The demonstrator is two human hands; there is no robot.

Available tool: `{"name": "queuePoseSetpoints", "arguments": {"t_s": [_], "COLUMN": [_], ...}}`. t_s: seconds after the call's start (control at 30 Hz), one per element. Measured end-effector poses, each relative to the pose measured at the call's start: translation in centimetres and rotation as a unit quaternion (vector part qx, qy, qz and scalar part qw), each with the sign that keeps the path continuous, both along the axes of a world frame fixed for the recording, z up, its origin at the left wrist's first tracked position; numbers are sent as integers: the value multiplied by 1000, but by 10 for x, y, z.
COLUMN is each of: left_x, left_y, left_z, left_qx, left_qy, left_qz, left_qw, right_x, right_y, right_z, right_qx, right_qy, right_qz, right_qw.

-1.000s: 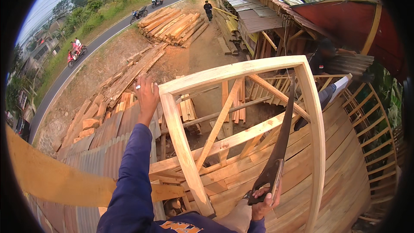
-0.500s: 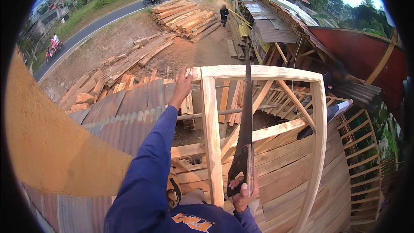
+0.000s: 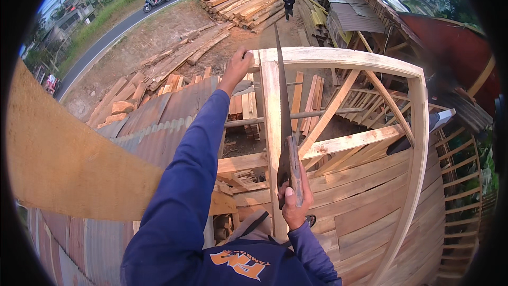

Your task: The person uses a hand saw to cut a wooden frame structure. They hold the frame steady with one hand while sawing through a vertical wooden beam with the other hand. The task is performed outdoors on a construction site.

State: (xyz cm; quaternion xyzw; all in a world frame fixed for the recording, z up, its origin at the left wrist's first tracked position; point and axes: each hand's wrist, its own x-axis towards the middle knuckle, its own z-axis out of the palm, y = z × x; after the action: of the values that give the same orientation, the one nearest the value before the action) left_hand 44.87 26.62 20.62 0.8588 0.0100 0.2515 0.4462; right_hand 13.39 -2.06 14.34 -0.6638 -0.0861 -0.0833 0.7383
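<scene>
A handsaw (image 3: 286, 111) with a dark blade and a worn handle is in my right hand (image 3: 297, 204), its fingers wrapped round the handle. The blade points away from me, crossing the top beam (image 3: 344, 58) of a pale wooden frame near its left end. Just left of the blade stands the frame's upright (image 3: 271, 100). My left hand (image 3: 238, 70) is closed over the left end of the top beam, with the arm stretched forward. Whether the teeth touch the wood I cannot tell.
Diagonal braces (image 3: 330, 111) and a plank platform (image 3: 370, 196) lie below and right. Corrugated roofing (image 3: 153, 122) is at the left, beside a large close board (image 3: 69, 164). Beyond are stacked timber (image 3: 243, 2), a walking person (image 3: 288, 5) and a road (image 3: 111, 37) with motorcycles.
The saw has shifted left across the beam, toward the upright, with my right hand moving forward. My left hand stays at the beam's end, its fingers more curled. The view has shifted slightly.
</scene>
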Motion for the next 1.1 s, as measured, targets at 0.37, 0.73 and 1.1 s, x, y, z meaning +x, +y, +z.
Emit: {"name": "queuePoseSetpoints", "arguments": {"t_s": [0.37,0.73,1.1], "left_x": [-5,1,7], "left_y": [-13,-21,-19], "left_z": [17,16,7], "left_qx": [100,137,144], "left_qy": [35,-14,-61], "left_qz": [33,48,65], "left_qw": [994,989,985], "right_x": [24,28,30], "right_y": [21,24,19], "right_z": [2,-3,0], "right_qx": [-87,-105,-108], "right_qy": [-117,-141,-123], "right_qz": [6,15,16], "right_qw": [989,984,986]}}
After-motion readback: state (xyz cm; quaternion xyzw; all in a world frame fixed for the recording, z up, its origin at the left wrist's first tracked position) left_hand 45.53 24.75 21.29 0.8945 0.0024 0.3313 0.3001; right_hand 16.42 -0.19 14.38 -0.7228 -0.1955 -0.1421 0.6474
